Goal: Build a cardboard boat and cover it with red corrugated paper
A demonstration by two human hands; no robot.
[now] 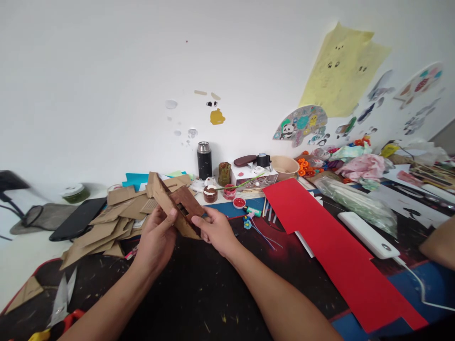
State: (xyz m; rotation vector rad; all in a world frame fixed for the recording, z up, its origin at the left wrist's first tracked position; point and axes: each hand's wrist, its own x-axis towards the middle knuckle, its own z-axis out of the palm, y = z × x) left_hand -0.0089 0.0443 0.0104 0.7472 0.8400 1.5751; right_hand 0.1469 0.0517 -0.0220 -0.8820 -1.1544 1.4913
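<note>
Between my two hands, raised above the dark mat, is a small folded cardboard piece point(186, 201) with a reddish-brown painted face and a small rectangular cut-out. My left hand point(158, 237) grips its left panel, thumb on the near side. Around the right edge of the painted panel my right hand point(215, 229) is closed, thumb on top. The fingers behind the cardboard are partly hidden. Behind my left hand lies a heap of cut cardboard scraps point(113, 222). Open scissors point(62, 303) with red and yellow handles rest at the lower left.
A large red sheet point(330, 251) stretches across the right side, near a white power bank point(368, 234) with a cable. A black thermos point(204, 163), paint jars point(210, 193) and a white box point(254, 179) stand along the wall. Another person's arm point(439, 244) shows at the right edge.
</note>
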